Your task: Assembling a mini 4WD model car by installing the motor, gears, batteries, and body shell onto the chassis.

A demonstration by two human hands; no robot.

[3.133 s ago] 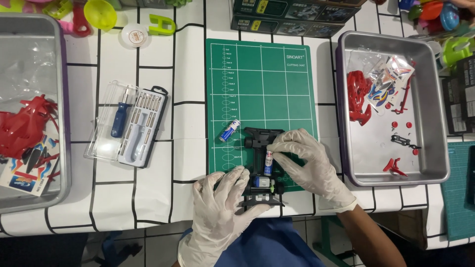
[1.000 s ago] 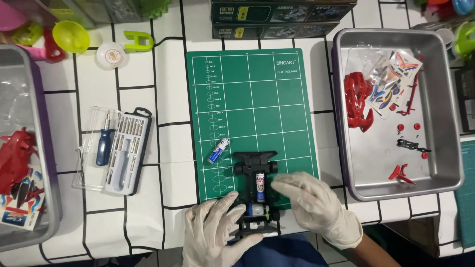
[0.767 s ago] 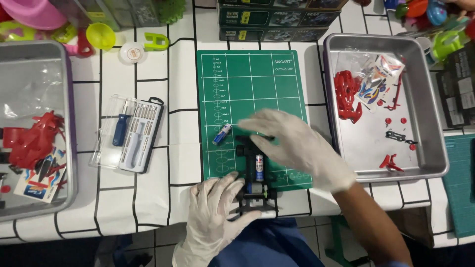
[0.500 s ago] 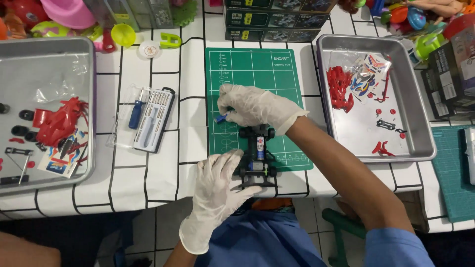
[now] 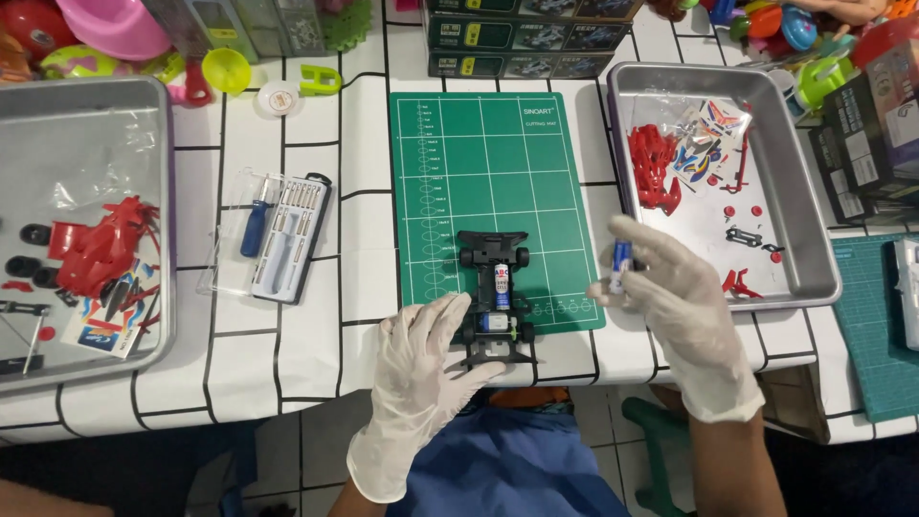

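Left hand (image 5: 426, 369) rested fingers on the black toy car chassis (image 5: 494, 295) – steadying, not clamped – at the green cutting mat's (image 5: 488, 163) near edge. Right hand (image 5: 675, 297) pinched a small battery (image 5: 620, 265) between mat and right metal tray (image 5: 814, 249).

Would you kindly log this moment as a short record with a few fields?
Left hand: gloved, resting on the black toy car chassis, steadying its rear.
Right hand: gloved, holding a small battery above the table, right of the chassis.
Chassis: on the green cutting mat, one battery already seated.
Right tray: red and black parts, sticker sheet.
Screwdriver set: open, left of the mat.
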